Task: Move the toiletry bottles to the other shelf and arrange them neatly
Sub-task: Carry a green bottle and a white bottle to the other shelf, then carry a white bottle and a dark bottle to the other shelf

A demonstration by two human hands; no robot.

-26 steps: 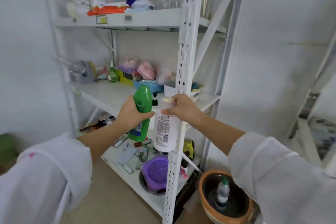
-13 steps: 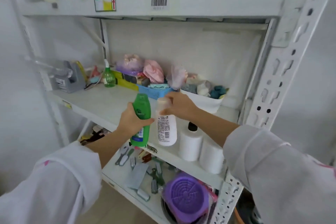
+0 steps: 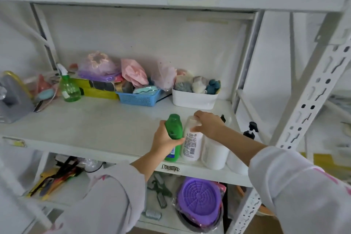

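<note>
My left hand (image 3: 164, 141) grips a green bottle (image 3: 173, 129) that stands upright at the front edge of the middle shelf (image 3: 95, 129). Right beside it stands a white bottle with a printed label (image 3: 190, 144), and my right hand (image 3: 209, 124) is closed over its top. To the right of these, two white pump bottles stand on the same shelf: one (image 3: 215, 153) touches the labelled bottle, the other, with a black pump (image 3: 250, 131), is partly hidden behind my right forearm.
At the back of the shelf are a green spray bottle (image 3: 68, 88), a blue basket (image 3: 138, 97), a white tub of cloths (image 3: 193, 99) and bagged items. A grey device (image 3: 13, 99) sits at the left. The lower shelf holds a purple lid (image 3: 199, 195) and brushes. A perforated upright (image 3: 303, 112) stands at the right.
The view has moved closer to the middle shelf. Both hands have lowered the green and the white bottle from mid-air onto the shelf's front edge, next to the pump bottles.
</note>
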